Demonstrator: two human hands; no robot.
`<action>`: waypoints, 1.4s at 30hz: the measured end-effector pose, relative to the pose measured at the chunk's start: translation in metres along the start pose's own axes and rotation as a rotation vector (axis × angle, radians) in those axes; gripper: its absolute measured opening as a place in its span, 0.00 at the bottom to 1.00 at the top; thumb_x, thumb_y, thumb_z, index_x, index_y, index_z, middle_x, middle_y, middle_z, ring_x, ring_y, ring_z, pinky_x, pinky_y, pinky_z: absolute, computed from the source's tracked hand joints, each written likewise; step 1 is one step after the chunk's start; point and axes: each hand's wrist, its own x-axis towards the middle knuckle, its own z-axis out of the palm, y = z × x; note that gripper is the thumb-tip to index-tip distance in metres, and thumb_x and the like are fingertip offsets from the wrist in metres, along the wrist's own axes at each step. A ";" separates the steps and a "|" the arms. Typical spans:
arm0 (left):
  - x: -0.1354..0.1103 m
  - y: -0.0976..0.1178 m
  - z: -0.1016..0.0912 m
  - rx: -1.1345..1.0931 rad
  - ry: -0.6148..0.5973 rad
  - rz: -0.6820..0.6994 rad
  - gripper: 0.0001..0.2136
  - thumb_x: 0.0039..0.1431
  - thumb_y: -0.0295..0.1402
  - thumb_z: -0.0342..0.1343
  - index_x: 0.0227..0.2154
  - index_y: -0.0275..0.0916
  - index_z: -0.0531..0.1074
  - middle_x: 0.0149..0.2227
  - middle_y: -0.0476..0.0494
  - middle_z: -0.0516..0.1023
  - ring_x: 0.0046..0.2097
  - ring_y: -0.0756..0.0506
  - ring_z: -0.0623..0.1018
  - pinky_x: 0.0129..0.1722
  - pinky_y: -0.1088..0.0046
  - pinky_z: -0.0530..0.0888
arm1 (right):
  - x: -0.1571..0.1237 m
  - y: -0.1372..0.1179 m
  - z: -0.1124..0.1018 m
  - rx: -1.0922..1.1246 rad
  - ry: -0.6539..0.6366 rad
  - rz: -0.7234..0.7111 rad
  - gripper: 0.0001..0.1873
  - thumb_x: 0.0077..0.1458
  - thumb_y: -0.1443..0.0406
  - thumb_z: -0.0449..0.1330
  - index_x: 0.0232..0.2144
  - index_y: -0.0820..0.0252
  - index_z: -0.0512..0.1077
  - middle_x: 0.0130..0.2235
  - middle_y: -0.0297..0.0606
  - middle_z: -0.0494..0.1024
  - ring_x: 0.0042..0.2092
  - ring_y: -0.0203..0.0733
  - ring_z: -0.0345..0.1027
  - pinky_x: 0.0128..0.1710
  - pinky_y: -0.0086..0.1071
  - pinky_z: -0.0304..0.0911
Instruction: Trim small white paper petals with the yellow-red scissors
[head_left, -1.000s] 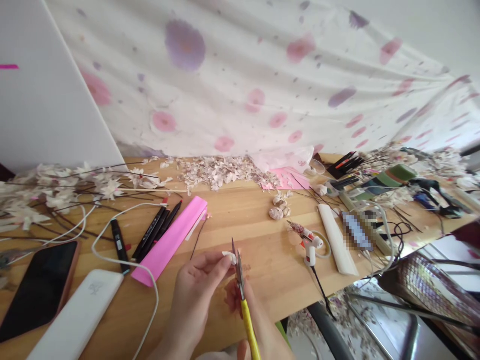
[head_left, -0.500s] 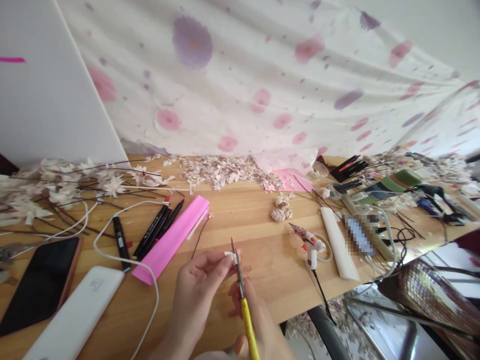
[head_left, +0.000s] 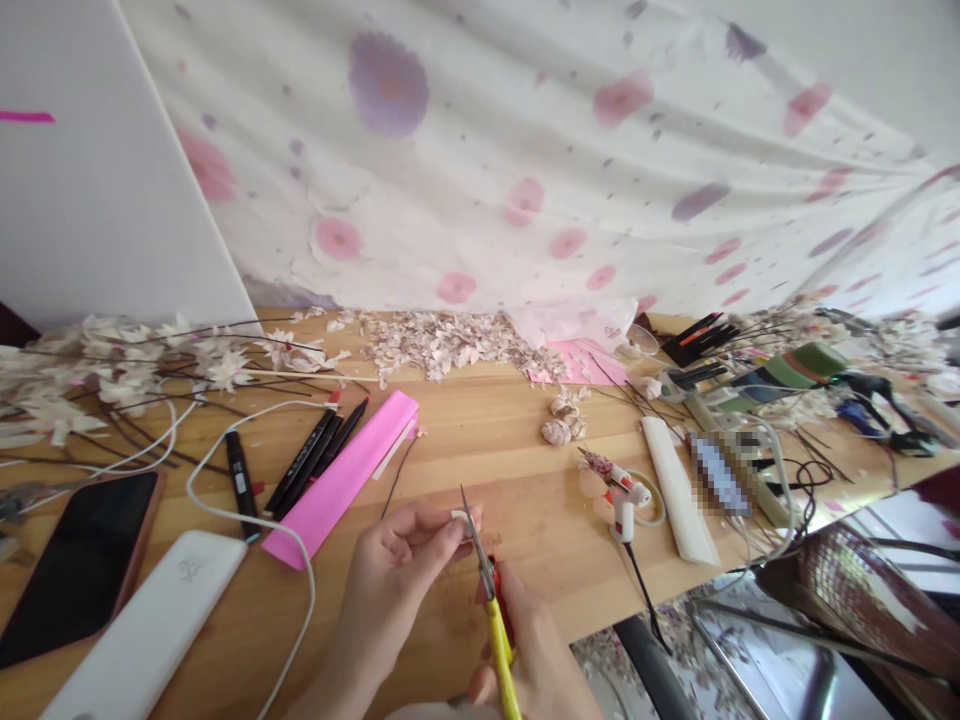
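Observation:
Between thumb and fingers, my left hand [head_left: 401,565] pinches a small white paper piece [head_left: 460,515], mostly covered by the fingertips. My right hand [head_left: 536,640] grips a pair of scissors [head_left: 496,635] by its yellow handles, with the blades pointing up and away from me. The blades lie right beside the left fingertips and the paper piece; whether they touch the paper I cannot tell. A pink folded paper strip [head_left: 345,480] lies to the left of my hands, with a thin dark stem [head_left: 397,480] next to it.
A white glue gun [head_left: 622,500] stands to the right, near a white paper roll [head_left: 679,490]. Paper petals [head_left: 450,345] are heaped at the back. On the left are black markers [head_left: 307,465], a phone [head_left: 82,560], a white power bank [head_left: 150,630] and a looping cable [head_left: 311,590].
My right hand has shifted slightly right and down, and red on the scissors' inner handle now shows. The left hand keeps its pinch nearly in place.

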 end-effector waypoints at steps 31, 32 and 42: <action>0.001 0.017 -0.004 0.033 -0.131 -0.130 0.15 0.42 0.45 0.75 0.23 0.38 0.82 0.30 0.40 0.86 0.38 0.39 0.86 0.41 0.67 0.82 | -0.020 -0.004 -0.028 -0.049 -0.081 -0.005 0.45 0.47 0.26 0.54 0.45 0.56 0.73 0.36 0.41 0.78 0.35 0.50 0.69 0.34 0.36 0.66; 0.001 0.016 -0.004 0.044 -0.121 -0.129 0.15 0.42 0.45 0.75 0.23 0.38 0.82 0.29 0.40 0.85 0.38 0.40 0.86 0.42 0.67 0.82 | -0.022 -0.003 -0.028 -0.037 -0.079 -0.041 0.49 0.48 0.24 0.49 0.48 0.57 0.72 0.37 0.42 0.78 0.35 0.51 0.70 0.35 0.37 0.66; 0.020 0.011 -0.040 0.564 0.028 0.146 0.08 0.51 0.42 0.68 0.28 0.45 0.85 0.37 0.43 0.88 0.42 0.40 0.85 0.44 0.73 0.78 | -0.012 0.026 -0.056 -0.257 0.286 0.145 0.40 0.54 0.29 0.48 0.40 0.57 0.72 0.29 0.37 0.73 0.29 0.47 0.68 0.29 0.36 0.66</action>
